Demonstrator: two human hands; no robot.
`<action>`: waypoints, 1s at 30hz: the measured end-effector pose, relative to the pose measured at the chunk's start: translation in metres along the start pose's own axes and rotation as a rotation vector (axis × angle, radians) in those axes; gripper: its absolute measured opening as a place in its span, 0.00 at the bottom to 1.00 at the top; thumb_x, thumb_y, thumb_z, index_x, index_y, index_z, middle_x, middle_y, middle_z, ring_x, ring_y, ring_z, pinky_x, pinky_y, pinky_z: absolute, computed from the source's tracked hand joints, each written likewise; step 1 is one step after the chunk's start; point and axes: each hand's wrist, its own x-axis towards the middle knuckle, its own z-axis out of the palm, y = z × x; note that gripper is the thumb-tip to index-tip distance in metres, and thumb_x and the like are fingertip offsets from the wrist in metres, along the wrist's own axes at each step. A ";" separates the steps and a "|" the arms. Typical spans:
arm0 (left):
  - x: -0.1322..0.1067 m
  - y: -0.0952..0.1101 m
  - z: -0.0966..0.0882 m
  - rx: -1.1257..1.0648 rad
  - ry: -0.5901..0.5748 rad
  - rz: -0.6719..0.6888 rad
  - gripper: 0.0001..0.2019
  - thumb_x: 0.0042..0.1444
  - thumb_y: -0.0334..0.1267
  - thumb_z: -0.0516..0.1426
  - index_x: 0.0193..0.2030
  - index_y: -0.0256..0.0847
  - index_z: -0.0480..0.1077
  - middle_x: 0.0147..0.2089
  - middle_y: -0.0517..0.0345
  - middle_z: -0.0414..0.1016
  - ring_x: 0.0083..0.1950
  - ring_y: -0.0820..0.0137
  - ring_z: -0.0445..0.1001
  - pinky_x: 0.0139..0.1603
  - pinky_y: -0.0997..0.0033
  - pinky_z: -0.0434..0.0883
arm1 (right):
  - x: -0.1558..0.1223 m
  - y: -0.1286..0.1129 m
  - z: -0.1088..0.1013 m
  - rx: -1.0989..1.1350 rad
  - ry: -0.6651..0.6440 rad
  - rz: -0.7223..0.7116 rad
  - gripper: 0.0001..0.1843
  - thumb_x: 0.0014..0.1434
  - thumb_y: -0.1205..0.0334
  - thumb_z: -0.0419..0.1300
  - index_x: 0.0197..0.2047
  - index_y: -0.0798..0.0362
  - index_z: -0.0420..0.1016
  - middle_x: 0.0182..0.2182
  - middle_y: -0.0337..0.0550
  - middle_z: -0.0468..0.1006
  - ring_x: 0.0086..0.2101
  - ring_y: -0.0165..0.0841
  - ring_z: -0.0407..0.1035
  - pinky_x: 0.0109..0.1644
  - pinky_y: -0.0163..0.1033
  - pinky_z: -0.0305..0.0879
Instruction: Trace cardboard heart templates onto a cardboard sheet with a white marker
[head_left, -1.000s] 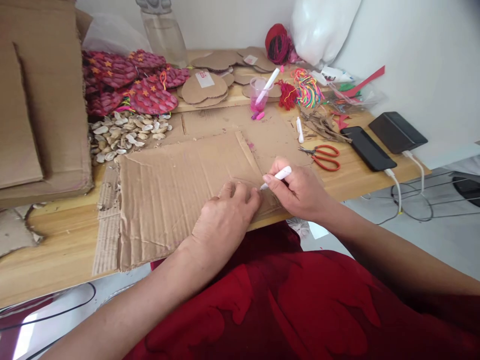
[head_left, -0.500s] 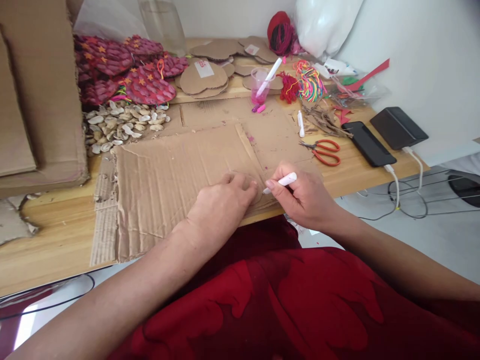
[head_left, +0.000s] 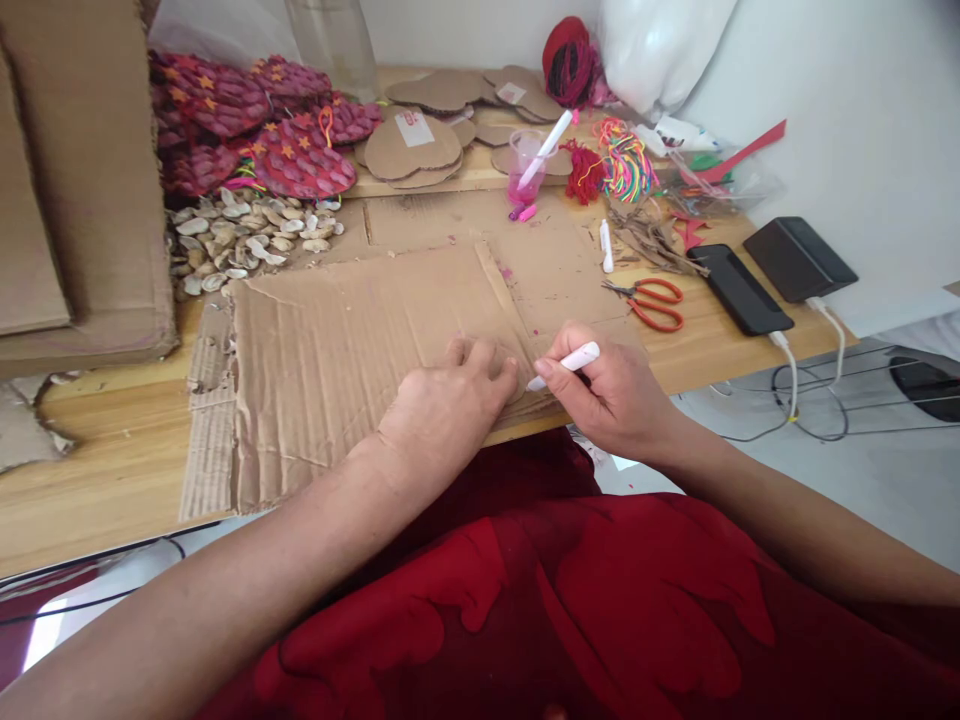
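A flat sheet of corrugated cardboard [head_left: 322,350] lies along the front of the table. My left hand [head_left: 457,390] rests palm down on its right part, fingers slightly bent and spread, pressing on it. Beneath those fingertips a rounded cardboard edge shows faintly; most of it is hidden by the hand. In my right hand [head_left: 611,385] a white marker [head_left: 579,357] is pinched between thumb and fingers, tilted, its tip down at the cardboard just right of my left fingertips.
Orange-handled scissors [head_left: 654,303], a white cap-like tube [head_left: 606,246] and a black phone [head_left: 742,290] lie to the right. Behind are a pink cup [head_left: 529,170], cardboard cutouts [head_left: 409,150] and peanut shells [head_left: 247,235]. Upright cardboard [head_left: 97,180] stands left.
The view has shifted slightly. My right hand and the marker have moved barely, a touch to the right; my left hand keeps its place on the cardboard.
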 end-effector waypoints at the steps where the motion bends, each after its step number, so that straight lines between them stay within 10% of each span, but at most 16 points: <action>1: 0.000 0.001 0.001 0.007 0.012 -0.007 0.18 0.69 0.28 0.48 0.61 0.44 0.68 0.56 0.46 0.71 0.53 0.59 0.76 0.29 0.70 0.76 | 0.001 0.000 0.000 0.000 -0.004 0.003 0.14 0.72 0.55 0.53 0.33 0.49 0.62 0.22 0.33 0.63 0.22 0.27 0.57 0.29 0.38 0.51; 9: -0.002 0.001 0.005 -0.007 0.030 -0.013 0.18 0.69 0.29 0.49 0.62 0.44 0.67 0.54 0.48 0.72 0.49 0.60 0.77 0.28 0.70 0.76 | 0.001 0.002 -0.006 0.044 -0.027 0.007 0.13 0.70 0.56 0.56 0.34 0.50 0.65 0.22 0.33 0.65 0.23 0.28 0.59 0.29 0.39 0.53; 16: -0.001 -0.002 0.002 -0.051 0.016 -0.024 0.18 0.68 0.27 0.50 0.61 0.44 0.67 0.53 0.50 0.74 0.48 0.60 0.79 0.27 0.71 0.75 | 0.007 0.011 0.000 0.356 0.279 0.085 0.08 0.73 0.55 0.54 0.43 0.49 0.70 0.29 0.38 0.75 0.30 0.32 0.71 0.37 0.41 0.66; 30: -0.003 -0.010 0.021 -0.201 0.193 -0.130 0.12 0.70 0.36 0.53 0.59 0.42 0.66 0.50 0.54 0.80 0.44 0.63 0.81 0.25 0.72 0.68 | 0.023 0.009 0.032 0.020 0.022 0.100 0.16 0.58 0.63 0.67 0.47 0.47 0.67 0.40 0.39 0.80 0.39 0.38 0.75 0.42 0.42 0.65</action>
